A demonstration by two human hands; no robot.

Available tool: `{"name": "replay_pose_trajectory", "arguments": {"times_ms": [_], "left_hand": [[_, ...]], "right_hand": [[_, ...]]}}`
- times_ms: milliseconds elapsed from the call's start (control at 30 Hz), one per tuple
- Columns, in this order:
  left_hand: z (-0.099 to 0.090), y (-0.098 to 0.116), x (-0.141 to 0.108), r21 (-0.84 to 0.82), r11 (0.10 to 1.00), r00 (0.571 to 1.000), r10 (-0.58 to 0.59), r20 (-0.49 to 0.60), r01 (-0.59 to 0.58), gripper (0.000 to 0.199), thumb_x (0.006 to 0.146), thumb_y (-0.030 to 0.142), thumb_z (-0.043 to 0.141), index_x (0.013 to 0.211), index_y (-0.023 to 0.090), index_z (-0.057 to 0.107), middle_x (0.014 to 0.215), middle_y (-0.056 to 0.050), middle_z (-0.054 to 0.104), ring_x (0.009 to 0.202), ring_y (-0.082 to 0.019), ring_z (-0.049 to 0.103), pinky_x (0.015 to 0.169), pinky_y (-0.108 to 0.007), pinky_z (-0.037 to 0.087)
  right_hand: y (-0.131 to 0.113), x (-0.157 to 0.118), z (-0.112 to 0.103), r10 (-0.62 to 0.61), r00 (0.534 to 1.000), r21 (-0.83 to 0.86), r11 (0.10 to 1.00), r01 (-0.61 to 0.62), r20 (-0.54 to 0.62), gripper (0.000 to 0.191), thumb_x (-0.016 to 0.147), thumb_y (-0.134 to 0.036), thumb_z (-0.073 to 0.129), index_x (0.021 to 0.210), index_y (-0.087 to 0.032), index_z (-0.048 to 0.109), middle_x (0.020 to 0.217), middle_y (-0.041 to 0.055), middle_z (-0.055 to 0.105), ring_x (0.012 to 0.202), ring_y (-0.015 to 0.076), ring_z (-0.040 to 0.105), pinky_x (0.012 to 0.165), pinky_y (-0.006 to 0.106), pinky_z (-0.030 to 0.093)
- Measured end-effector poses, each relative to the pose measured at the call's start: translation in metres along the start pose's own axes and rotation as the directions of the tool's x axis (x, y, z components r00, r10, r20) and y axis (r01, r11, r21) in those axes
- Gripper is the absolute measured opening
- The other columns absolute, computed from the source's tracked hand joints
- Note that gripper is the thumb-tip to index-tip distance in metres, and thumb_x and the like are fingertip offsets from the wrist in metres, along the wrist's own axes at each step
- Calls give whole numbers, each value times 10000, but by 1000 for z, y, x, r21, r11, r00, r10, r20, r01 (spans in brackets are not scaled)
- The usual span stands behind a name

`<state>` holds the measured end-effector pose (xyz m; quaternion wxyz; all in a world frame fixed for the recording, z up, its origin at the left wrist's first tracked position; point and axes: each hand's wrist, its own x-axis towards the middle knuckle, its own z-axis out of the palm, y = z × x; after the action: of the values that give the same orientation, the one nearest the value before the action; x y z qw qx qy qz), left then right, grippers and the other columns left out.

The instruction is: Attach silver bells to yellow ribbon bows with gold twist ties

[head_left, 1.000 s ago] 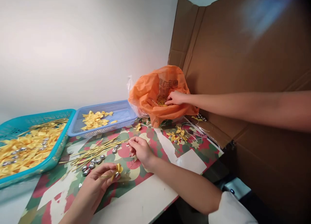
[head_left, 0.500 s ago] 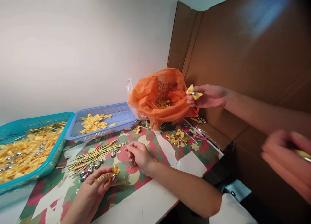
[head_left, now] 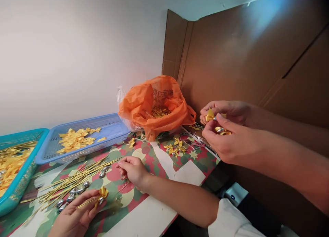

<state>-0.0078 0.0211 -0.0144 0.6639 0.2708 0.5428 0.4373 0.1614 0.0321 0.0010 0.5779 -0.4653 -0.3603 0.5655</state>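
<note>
My left hand (head_left: 77,211) pinches a yellow ribbon bow (head_left: 103,192) with a silver bead and a gold stem. My right hand (head_left: 135,172) is closed above the patterned tabletop, fingertips together. A thin wire (head_left: 125,187) shows just under it; its ends are hard to see. Near my left hand lie silver beads (head_left: 74,190) and a bundle of gold stems (head_left: 79,175). On the right, a co-worker's two hands (head_left: 221,127) hold another yellow bow (head_left: 210,116) with a silver bead, and more gold pieces show between the fingers.
A blue basket (head_left: 83,151) with yellow bows stands by the wall, beside a teal basket (head_left: 25,177) with bows and beads. An orange bag (head_left: 137,100) holds gold pieces. Several yellow bows (head_left: 177,147) lie in front of it. Cardboard (head_left: 231,65) rises behind on the right.
The view has turned right, so things on the table appear further left. The co-worker's nearer hand has come in to meet the other at the bow. My hands keep nearly the same pose.
</note>
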Motion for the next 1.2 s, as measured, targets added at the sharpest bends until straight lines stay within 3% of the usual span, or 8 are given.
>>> {"name": "replay_pose_trajectory", "arguments": {"times_ms": [133, 433, 933, 1200], "left_hand": [[-5, -3, 4, -9, 1000, 1000, 6, 4, -6, 385, 214, 167, 888, 568, 248, 759, 677, 11, 757, 640, -193, 684, 581, -164, 588], [-10, -7, 14, -65, 998, 1000, -15, -18, 13, 435, 171, 180, 900, 578, 192, 747, 669, -33, 751, 613, -193, 686, 552, -196, 602], [-15, -10, 21, -62, 998, 1000, -3, 1, 3, 452, 158, 190, 916, 580, 200, 756, 677, -30, 756, 621, -201, 697, 568, -203, 612], [-14, -10, 19, -59, 998, 1000, 8, 5, -7, 463, 166, 217, 921, 601, 205, 763, 684, -30, 759, 627, -203, 700, 569, -201, 609]], "right_hand": [[0, -1, 0, 85, 996, 101, 991, -87, 25, 211, 769, -240, 554, 564, -194, 573, 470, -68, 456, 426, 28, 379, 489, 243, 315], [3, 1, 0, 103, 994, 88, 991, -105, 21, 173, 791, -220, 547, 628, -169, 576, 489, -87, 463, 434, 22, 382, 508, 225, 312], [-1, 2, 1, 142, 990, 92, 985, -143, 24, 194, 823, -106, 509, 649, -155, 581, 474, -78, 461, 423, 51, 372, 473, 202, 326], [-4, 1, 1, 166, 986, 101, 981, -167, 16, 185, 820, -124, 542, 642, -157, 582, 460, -81, 456, 429, 57, 371, 483, 211, 324]]}}
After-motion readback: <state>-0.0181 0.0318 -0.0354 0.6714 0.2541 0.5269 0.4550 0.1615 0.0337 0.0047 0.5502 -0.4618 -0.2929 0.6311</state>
